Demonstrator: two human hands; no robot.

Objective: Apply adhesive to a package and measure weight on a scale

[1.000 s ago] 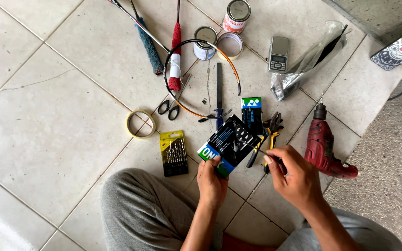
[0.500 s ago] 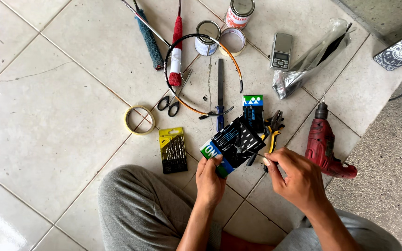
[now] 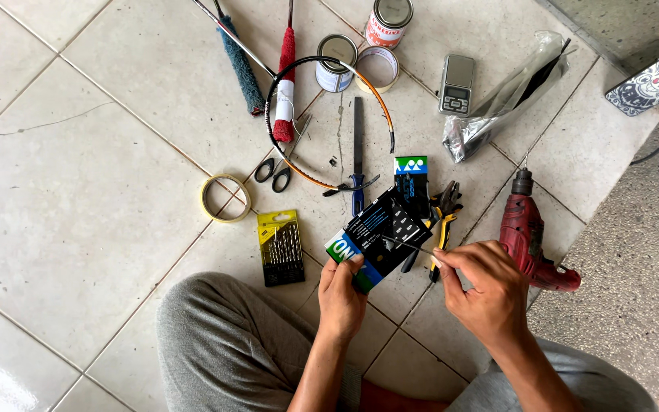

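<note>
Left hand (image 3: 342, 294) pinched black packet (image 3: 381, 238) by lower corner, held above floor (image 3: 78, 229). Right hand (image 3: 483, 286) pinched thin string (image 3: 409, 246) drawn from packet; fingers pressed together. String just started out, most seemingly inside. Beyond: drill-bit set (image 3: 281, 247), pliers (image 3: 442, 214), red drill (image 3: 528, 236), bare racket frame (image 3: 322, 114) unstrung, cans (image 3: 337, 62).

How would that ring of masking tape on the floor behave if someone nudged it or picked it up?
The roll of tape lies flat on the tile floor, so a nudge would probably slide it rather than roll it. Set on edge, it would likely roll away. It looks thin and hollow, so it is probably light and easy to hook with one finger.
</note>
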